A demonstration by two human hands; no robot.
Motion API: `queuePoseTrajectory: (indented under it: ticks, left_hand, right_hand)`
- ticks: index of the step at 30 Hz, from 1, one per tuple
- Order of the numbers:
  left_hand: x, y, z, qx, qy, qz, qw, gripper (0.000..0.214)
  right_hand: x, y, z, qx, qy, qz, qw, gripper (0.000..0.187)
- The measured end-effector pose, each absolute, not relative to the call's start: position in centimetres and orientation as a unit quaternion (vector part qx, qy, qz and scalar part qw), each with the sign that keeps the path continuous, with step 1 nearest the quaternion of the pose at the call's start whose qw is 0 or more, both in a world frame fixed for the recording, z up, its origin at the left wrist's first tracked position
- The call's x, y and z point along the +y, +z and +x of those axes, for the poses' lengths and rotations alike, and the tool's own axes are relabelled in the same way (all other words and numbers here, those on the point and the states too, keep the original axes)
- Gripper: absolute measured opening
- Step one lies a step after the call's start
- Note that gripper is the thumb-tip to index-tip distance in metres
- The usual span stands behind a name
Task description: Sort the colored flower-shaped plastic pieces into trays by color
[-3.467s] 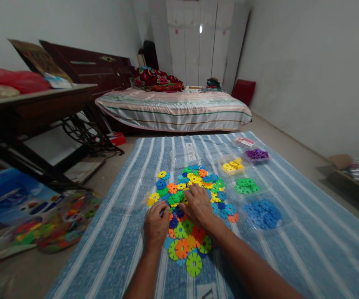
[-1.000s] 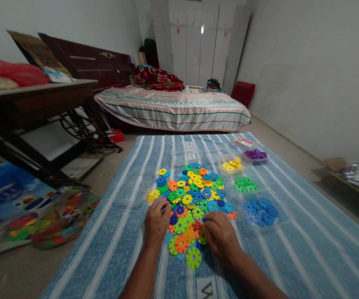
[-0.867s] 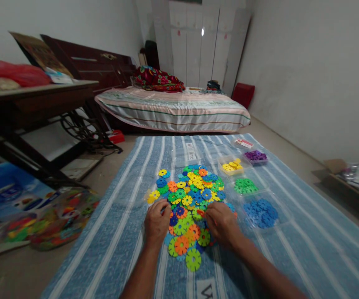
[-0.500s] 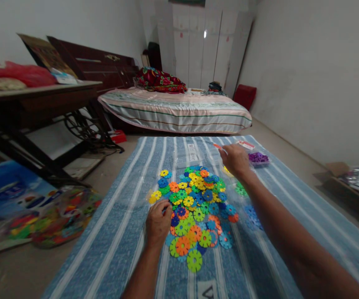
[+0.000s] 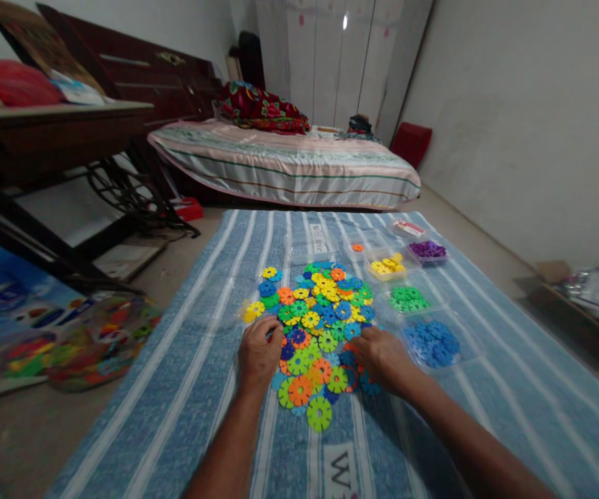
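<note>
A heap of plastic notched discs (image 5: 310, 319) in yellow, green, blue and orange lies on a blue striped cloth (image 5: 185, 374). My left hand (image 5: 259, 352) rests at the heap's left edge, fingers curled in; what they hold, if anything, is hidden. On the right side, my right hand (image 5: 383, 357) has its fingertips closed at an orange disc (image 5: 352, 344) in the heap. One orange disc (image 5: 357, 247) lies by itself beyond the heap. Clear trays hold yellow discs (image 5: 387, 265), green discs (image 5: 408, 299), blue discs (image 5: 433, 344) and purple discs (image 5: 426, 250).
An open clear tray (image 5: 299, 248) sits behind the heap, and a small red-and-white packet (image 5: 408, 228) at the far right corner. Beyond stands a bed (image 5: 289, 166). A sewing-machine table (image 5: 55, 125) and bags of toys (image 5: 102, 339) are at left, a cardboard box (image 5: 579, 305) at right.
My right hand has come back from the far side to the heap. The orange disc it held now lies beyond the heap. My left hand has stayed at the left edge; the view has tilted down.
</note>
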State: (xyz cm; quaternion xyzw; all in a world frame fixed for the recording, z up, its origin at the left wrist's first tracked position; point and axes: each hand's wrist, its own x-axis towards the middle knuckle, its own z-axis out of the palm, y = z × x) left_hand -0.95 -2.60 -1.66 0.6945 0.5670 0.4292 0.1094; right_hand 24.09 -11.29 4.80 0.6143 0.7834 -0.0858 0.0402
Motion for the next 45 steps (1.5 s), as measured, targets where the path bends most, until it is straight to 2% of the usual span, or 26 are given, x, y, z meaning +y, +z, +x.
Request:
queuePoseTrajectory:
  ticks: [20, 27, 31, 40, 45]
  left_hand:
    - [-2.5, -1.9, -1.1, 0.568, 0.432, 0.693, 0.106, 0.019]
    - [-2.6, -1.8, -0.9, 0.568, 0.435, 0.690, 0.110, 0.019]
    - [-2.7, -1.6, -0.8, 0.569, 0.427, 0.694, 0.111, 0.019]
    - [-2.8, -1.4, -0.8, 0.575, 0.425, 0.690, 0.114, 0.018]
    - [-2.8, -1.3, -0.8, 0.567, 0.426, 0.695, 0.119, 0.019]
  right_hand:
    - [-10.4, 5.0, 23.8, 0.773, -0.099, 0.625, 0.046, 0.022]
    - [-10.4, 5.4, 24.0, 0.734, -0.157, 0.661, -0.014, 0.011]
    - [-10.7, 5.4, 24.4, 0.702, -0.224, 0.674, -0.059, 0.015]
    - [-11.0, 5.1, 24.1, 0.682, -0.242, 0.685, -0.090, 0.006]
    - [-11.1, 4.9, 24.6, 0.710, -0.282, 0.638, -0.098, 0.011]
